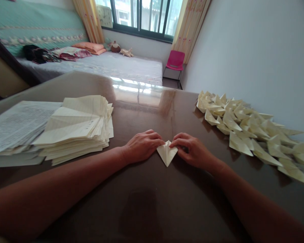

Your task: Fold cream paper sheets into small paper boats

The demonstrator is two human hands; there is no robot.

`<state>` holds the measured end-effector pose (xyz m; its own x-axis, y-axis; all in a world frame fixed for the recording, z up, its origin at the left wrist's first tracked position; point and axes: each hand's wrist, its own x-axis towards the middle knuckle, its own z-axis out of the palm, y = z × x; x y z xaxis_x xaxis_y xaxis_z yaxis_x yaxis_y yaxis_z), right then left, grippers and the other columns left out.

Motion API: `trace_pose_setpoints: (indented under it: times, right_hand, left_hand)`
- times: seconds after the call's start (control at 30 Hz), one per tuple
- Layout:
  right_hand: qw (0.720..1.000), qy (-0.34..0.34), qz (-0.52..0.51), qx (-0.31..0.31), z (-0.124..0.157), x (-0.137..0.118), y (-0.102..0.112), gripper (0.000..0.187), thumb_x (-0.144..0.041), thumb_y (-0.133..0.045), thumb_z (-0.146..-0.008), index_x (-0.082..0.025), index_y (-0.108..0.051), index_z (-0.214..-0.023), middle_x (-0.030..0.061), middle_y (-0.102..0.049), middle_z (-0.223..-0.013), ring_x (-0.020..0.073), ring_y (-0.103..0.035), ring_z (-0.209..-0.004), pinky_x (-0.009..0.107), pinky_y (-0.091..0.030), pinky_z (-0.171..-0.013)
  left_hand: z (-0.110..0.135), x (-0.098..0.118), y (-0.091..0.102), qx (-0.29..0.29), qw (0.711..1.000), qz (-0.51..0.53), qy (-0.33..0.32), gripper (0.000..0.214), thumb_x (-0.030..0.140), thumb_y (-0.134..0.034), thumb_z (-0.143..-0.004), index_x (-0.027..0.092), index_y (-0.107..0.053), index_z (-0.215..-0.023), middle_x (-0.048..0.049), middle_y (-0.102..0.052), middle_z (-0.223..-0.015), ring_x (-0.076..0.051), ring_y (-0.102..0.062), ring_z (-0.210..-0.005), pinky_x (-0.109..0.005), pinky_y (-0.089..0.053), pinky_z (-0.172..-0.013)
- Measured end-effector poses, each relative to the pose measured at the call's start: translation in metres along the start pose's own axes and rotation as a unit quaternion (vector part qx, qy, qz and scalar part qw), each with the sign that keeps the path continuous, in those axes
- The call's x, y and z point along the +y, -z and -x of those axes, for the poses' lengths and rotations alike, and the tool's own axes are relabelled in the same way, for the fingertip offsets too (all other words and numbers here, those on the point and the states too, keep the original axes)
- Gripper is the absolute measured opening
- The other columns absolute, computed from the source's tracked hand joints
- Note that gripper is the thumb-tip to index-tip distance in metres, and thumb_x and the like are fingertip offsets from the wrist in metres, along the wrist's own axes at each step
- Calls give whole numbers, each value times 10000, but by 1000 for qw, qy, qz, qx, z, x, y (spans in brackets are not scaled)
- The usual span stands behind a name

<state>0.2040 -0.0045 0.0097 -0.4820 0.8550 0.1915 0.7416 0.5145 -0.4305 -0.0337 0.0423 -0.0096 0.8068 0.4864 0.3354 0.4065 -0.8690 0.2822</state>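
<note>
While a folded paper (167,156) lies on the bench (177,202), tip pointing nearward, the left hand (144,145) and right hand (192,149) hold its 2 side corners, each grip closed on it, between a paper stack (74,118) and boat-shaped pieces (231,122).

Folded piece (167,156): plain cream. Paper stack (76,116): cream, faint lines, small dark print on top sheet. Loose sheets (17,123): white, rows of grey print. Folded shapes (253,126): pale yellow-cream. Tabletop (142,189): dark brown. Chair (175,60): magenta. Curtains (191,25): yellow-peach, small pink dots. Folded bedding (91,47): orange. Bed cover (139,65): pale lilac-grey. Upper-left cloth (40,20): mint green, pale floral band. Window frame (138,17): dark green. Wall (245,50): bluish white.
</note>
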Motion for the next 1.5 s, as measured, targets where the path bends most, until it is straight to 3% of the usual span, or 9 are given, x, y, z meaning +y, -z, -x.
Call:
trace_pose_setpoints:
  times: [0.1,0.23,0.33,0.47,0.63,0.73,1.03,1.33,1.5]
  right_hand:
    - [1000,-5,-2,-3,0,-3,-2,282,-135,-559,-791,-268,-685,-1006,29,-623,-1074,149,-598,-900,267,-468,-766]
    - [999,40,1,14,-2,-2,-5,156,-220,-629,-809,-250,-676,-955,55,-576,-1254,203,-536,-1095,371,-426,-948]
    - [998,53,-36,1,-3,-2,-7,69,-272,-655,-826,-228,-656,-878,50,-655,-1119,206,-545,-1046,379,-424,-941]
    - [991,-47,-127,15,-4,-1,-10,137,-306,-691,-798,-199,-606,-789,5,-644,-801,152,-568,-760,286,-468,-728]
    - [937,-137,-320,38,-7,4,-10,341,-335,-714,-758,-192,-596,-1044,-19,-626,-791,123,-555,-664,236,-444,-609]
    - [910,-158,-378,54,-9,4,-9,287,-400,-669,-795,-163,-630,-951,-13,-612,-747,120,-527,-649,234,-415,-604]
    - [936,-115,-334,0,-7,-1,-10,334,-456,-461,-943,-173,-576,-807,-19,-528,-705,109,-462,-650,218,-385,-613]
    - [927,-115,-355,-43,-7,-8,-7,315,-439,-433,-962,-176,-554,-840,-22,-511,-707,101,-440,-638,214,-378,-593]
    - [932,-115,-341,-28,-7,-8,-12,255,-415,-448,-956,-182,-534,-898,-17,-567,-721,106,-487,-637,221,-395,-593]
  left_hand:
    - [-1,0,0,5,1000,17,-4,299,224,-383,-970,211,-648,-1108,-48,-670,-1031,-156,-566,-935,-257,-461,-850]
    - [0,-1,0,20,999,36,-19,294,231,-403,-967,211,-632,-1150,-50,-681,-989,-150,-575,-901,-254,-467,-839]
    - [0,-2,0,23,997,65,-36,306,209,-417,-957,227,-621,-1184,-43,-684,-984,-145,-590,-898,-245,-474,-837]
    - [-2,-2,-2,60,991,119,14,300,206,-415,-955,200,-611,-1182,-56,-669,-1065,-145,-617,-967,-239,-481,-866]
    - [-4,-5,-4,128,972,162,111,271,228,-395,-956,171,-592,-1133,-69,-653,-1073,-156,-625,-962,-283,-489,-885]
    - [-4,-5,-6,125,957,219,140,238,209,-417,-929,166,-565,-1110,-44,-673,-981,-132,-643,-833,-264,-520,-793]
    - [-5,10,-2,59,929,328,162,207,325,-516,-908,153,-588,-998,-30,-684,-889,-134,-638,-785,-236,-517,-727]
    - [-4,17,-6,33,894,427,130,447,251,-473,-924,157,-397,-1354,-38,-649,-890,-129,-628,-786,-240,-531,-710]
    - [-5,19,-5,36,887,440,136,386,226,-461,-914,178,-439,-1296,-49,-617,-1001,-118,-618,-819,-220,-535,-717]
